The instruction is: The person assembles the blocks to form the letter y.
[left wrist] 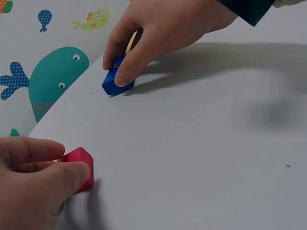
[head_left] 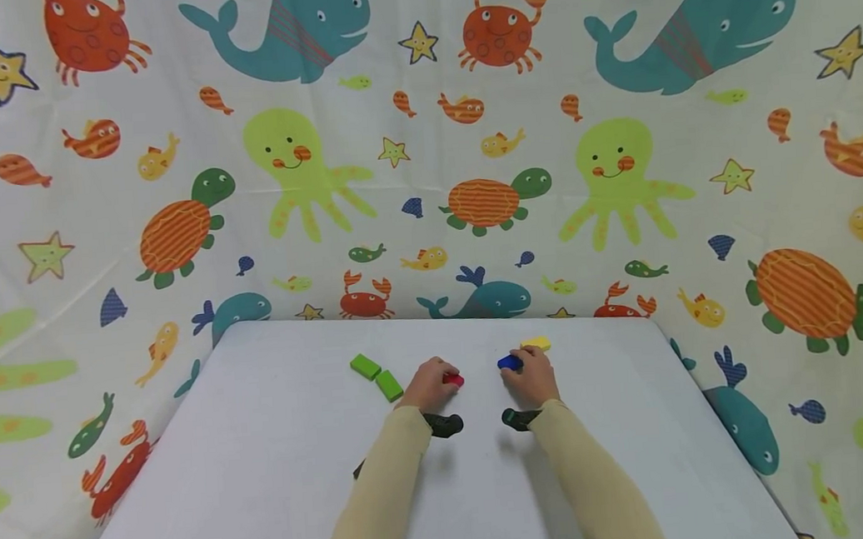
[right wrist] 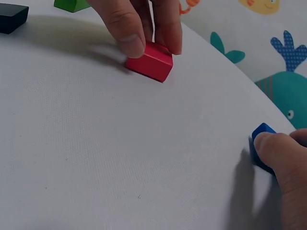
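A red block [head_left: 454,380] is pinched between the thumb and fingers of my left hand [head_left: 430,385], close over the white table; its end face shows in the left wrist view. My right hand [head_left: 533,376] grips a blue block [head_left: 511,362] in the same way, thumb on its near side. Just behind the right hand lies a yellow block [head_left: 536,343], partly covered by the fingers. To the left of my left hand rest two green blocks, one nearer [head_left: 389,385] and one farther [head_left: 366,367].
The white table [head_left: 266,481] ends at a cloth backdrop [head_left: 396,197] printed with sea animals. A dark object [head_left: 359,469] shows past my left sleeve. Dark wrist mounts jut inward from both wrists.
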The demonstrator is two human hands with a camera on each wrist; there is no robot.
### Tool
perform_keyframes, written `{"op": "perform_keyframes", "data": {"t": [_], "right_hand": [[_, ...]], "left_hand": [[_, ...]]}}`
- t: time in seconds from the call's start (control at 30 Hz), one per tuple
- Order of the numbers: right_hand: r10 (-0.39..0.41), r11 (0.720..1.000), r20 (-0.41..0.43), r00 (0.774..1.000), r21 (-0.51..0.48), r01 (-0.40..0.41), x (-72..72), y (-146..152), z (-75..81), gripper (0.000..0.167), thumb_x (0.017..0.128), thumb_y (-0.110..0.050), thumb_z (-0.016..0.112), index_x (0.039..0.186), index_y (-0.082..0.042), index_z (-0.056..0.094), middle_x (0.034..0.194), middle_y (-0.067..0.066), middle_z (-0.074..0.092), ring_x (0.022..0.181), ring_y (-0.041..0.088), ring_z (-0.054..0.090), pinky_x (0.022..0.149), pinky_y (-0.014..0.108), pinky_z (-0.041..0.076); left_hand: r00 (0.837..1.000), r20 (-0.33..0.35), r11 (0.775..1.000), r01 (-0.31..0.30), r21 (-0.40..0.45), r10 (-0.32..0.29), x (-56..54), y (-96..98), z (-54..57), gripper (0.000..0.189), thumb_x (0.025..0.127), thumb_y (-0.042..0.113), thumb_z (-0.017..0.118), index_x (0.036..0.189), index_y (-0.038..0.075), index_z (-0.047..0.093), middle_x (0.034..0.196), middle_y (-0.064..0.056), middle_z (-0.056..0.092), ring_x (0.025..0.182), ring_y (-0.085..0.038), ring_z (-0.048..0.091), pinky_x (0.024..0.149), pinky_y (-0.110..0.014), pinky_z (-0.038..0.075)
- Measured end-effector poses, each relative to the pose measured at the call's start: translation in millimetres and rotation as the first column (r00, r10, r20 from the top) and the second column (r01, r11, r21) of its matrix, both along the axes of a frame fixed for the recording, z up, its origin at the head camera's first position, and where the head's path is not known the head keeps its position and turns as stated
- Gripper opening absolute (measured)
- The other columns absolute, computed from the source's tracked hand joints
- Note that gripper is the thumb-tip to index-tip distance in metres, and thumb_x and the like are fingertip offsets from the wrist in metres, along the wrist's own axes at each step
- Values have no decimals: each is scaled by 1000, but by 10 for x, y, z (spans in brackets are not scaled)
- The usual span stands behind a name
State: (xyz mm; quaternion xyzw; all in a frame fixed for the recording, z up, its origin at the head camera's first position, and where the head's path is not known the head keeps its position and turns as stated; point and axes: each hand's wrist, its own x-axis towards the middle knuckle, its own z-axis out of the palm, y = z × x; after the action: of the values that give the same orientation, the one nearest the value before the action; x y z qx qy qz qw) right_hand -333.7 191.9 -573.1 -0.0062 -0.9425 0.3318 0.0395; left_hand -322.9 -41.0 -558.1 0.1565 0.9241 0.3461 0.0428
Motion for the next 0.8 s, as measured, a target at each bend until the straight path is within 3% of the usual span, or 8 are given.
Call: {"op": "perform_keyframes", "data": {"t": [0.2,0.3,0.8], "right_hand": [[123,992,-59,991,37,-121,-16,-12,-15,48,89,-29,73,129,-5,62,137,20,49,129,37,43,107,54,36],[172,983,-51,984,68,-169,-18,-9,-15,47,89,-28,74,129,-6,63,138,20,49,129,38,43,107,55,36],[193,981,-7,981,36,-192,17,-7,-66,49,88,-32,74,131,-11,63,137,17,50,129,37,43,108,55,34]], "left_hand": [[1000,20,1000,-19,24,19,67,66,76,27,90,9,70,116,3,70,110,-11,62,101,-25,57,94,-39,50],[1000,17,1000,-10,16,10,82,72,101,27,90,9,70,117,3,70,110,-11,61,101,-25,57,94,-40,50],[999,25,1000,25,19,-26,18,54,30,26,90,9,70,116,4,71,112,-8,62,103,-24,57,96,-38,49]]}}
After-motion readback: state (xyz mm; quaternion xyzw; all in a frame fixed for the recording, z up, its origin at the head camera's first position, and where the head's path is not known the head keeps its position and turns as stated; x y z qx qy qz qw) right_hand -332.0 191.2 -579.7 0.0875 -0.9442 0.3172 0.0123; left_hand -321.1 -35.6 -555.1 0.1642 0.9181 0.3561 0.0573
